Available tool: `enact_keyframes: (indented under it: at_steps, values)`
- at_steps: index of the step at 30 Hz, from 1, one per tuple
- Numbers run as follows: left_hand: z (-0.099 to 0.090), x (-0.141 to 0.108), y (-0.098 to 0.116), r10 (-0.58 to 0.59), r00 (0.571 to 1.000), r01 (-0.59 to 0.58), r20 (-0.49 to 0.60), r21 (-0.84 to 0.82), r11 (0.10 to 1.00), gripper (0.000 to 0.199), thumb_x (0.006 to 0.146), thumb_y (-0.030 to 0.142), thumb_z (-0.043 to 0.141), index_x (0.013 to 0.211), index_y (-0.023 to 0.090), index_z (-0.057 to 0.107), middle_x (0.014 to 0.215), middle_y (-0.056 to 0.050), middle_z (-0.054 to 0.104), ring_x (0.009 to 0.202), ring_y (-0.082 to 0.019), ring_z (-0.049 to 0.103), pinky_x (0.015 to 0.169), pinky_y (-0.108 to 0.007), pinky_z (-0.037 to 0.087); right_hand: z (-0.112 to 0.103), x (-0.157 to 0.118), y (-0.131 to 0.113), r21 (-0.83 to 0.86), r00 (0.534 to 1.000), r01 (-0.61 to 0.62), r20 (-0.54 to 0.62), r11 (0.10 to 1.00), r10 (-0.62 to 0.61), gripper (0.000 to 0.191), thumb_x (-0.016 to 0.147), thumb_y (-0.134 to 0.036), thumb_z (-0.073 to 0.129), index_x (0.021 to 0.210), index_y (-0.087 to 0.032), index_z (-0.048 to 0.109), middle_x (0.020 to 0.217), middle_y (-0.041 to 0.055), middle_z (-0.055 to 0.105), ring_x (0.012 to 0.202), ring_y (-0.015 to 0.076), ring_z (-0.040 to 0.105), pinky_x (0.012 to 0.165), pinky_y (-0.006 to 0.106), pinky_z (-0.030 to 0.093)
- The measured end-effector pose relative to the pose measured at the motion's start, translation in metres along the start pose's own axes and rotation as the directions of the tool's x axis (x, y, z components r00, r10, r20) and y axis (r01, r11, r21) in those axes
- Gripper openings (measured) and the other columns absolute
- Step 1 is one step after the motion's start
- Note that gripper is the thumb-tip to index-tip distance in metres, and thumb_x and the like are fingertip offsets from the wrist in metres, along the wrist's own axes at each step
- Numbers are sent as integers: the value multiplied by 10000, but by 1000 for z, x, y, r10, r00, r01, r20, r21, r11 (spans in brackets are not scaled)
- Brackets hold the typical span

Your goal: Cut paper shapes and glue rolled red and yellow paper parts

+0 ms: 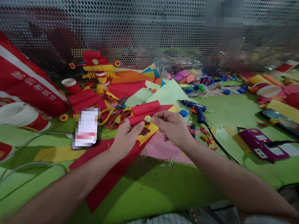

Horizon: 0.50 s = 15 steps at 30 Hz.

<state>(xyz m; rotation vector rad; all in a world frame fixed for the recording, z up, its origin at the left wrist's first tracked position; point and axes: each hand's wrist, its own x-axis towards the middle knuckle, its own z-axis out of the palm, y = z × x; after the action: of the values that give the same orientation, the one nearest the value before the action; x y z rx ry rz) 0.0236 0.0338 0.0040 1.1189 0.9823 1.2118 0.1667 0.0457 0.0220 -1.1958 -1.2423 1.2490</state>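
A red rolled paper piece [145,108] with two rolls, one above the other, is held over the middle of the table. My left hand [127,135] is closed round its lower left part, the thumb lying along the lower roll. A small pale disc with a yellow rim [147,118] sits on the front of the lower roll. My right hand [172,126] pinches at the right edge of this disc, thumb and forefinger together. Yellow paper [149,130] shows below the rolls. Red paper strips [113,176] lie under my left forearm.
Scissors [112,119] and a phone [86,128] lie left of my hands. A blue glue gun [197,108] with a black cable lies to the right, near a purple power socket [263,144]. White cups [20,115] stand far left. Behind are coloured papers and a perforated metal screen [142,30].
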Motion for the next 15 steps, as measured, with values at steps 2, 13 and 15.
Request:
enact_keyframes:
  at_steps: [2,13,15]
  values:
    - [1,-1,1,10,1000,-10,-6,20,1000,124,711,277,653,791,185,675,709,2,674,603,-130,619,616,-268,526,1,-1,-2,-20,1000,3,-3,1000,-3,122,671,-230,644,587,-178,572,443,-72,438,418,42,398,358,175,341]
    - [2,0,1,65,994,-57,-88,90,994,87,677,223,687,759,196,701,695,10,689,602,-124,607,579,-246,512,4,-4,2,-37,1000,25,7,999,-25,149,687,-284,649,611,-177,578,450,-72,439,403,39,401,341,174,300]
    - [2,0,1,70,993,-59,-98,110,992,71,681,212,682,745,193,705,671,13,686,602,-125,608,570,-238,507,5,-5,4,-22,1000,23,3,999,-23,163,683,-305,652,616,-175,580,457,-69,444,403,38,392,338,176,287]
